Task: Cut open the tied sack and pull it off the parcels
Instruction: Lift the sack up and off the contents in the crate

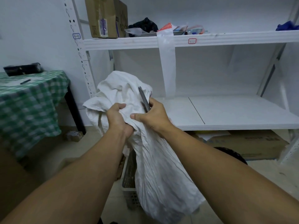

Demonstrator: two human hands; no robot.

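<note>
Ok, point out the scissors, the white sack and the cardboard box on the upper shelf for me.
scissors (143,98), head view, on the grey blades above the right hand.
white sack (161,175), head view, on the crumpled lower body.
cardboard box (105,16), head view, on its front face, upper shelf left.

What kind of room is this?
Probably a storeroom or parcel-sorting room: white metal shelving holds a brown cardboard box and loose packets, another flat cardboard box lies on the floor, and a crumpled white woven sack is being opened.

Dim, cool flat light; soft blur overall, wide-angle bending at edges.
</note>
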